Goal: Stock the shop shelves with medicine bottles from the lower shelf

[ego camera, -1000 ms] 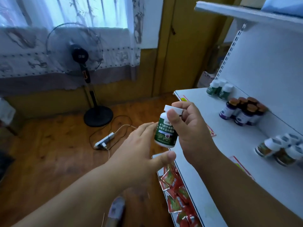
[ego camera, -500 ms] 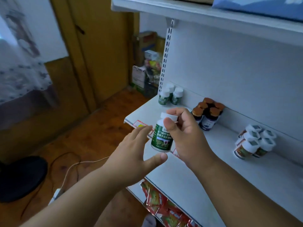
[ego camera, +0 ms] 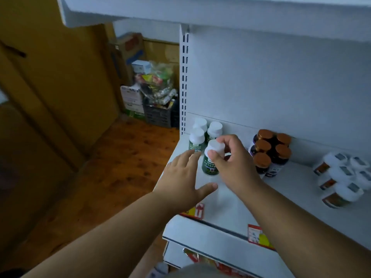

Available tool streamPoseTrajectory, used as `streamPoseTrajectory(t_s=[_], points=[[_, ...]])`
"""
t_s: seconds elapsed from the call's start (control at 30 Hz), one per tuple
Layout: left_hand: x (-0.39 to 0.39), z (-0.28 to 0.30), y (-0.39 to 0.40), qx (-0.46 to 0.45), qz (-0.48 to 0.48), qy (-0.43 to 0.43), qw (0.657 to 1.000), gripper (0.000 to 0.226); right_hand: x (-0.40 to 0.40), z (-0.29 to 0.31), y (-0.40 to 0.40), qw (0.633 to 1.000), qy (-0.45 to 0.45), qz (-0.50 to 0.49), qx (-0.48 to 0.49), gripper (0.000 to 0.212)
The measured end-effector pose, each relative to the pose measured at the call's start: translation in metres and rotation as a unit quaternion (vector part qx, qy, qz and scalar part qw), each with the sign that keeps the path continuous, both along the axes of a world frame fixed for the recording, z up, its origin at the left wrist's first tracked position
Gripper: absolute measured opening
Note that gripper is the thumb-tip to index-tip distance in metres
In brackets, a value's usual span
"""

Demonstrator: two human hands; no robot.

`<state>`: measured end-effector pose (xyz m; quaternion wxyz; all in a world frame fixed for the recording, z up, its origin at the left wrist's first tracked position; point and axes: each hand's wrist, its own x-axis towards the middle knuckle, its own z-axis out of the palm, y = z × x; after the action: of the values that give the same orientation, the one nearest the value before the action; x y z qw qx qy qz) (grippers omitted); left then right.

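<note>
My right hand [ego camera: 233, 161] grips a green-labelled medicine bottle with a white cap [ego camera: 210, 161] and holds it upright on the white shelf [ego camera: 226, 199], just in front of three matching green bottles [ego camera: 197, 137] at the shelf's back left corner. My left hand [ego camera: 183, 180] hovers open over the shelf's left edge, fingers spread, close to the bottle but not holding it.
A cluster of dark bottles with brown caps [ego camera: 270, 152] stands right of my right hand. White-capped bottles [ego camera: 341, 177] lie on their sides further right. Red packets [ego camera: 200, 257] fill the shelf below. Boxes and a crate [ego camera: 154, 101] sit on the wooden floor behind.
My view swung right toward the shelf. My right hand carried the green bottle from in front of the shelf onto it, beside the other green bottles. My left hand followed, staying open.
</note>
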<state>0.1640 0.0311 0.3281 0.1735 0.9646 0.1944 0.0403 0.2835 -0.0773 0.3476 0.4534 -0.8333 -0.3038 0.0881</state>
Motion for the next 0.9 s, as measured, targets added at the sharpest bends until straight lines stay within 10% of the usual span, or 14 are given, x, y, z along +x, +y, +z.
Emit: streamPoseTrajectory(t_s=[0.33, 0.9], points=[[0.056, -0.015, 0.079, 0.146, -0.153, -0.016, 0.977, 0.082, 0.035, -0.034, 0.053, 0.988, -0.076, -0.107, -0.077, 0.037], [0.012, -0.005, 0.03, 0.045, -0.257, -0.16, 0.952, 0.072, -0.054, 0.01, -0.023, 0.976, -0.103, -0.184, -0.053, 0.045]])
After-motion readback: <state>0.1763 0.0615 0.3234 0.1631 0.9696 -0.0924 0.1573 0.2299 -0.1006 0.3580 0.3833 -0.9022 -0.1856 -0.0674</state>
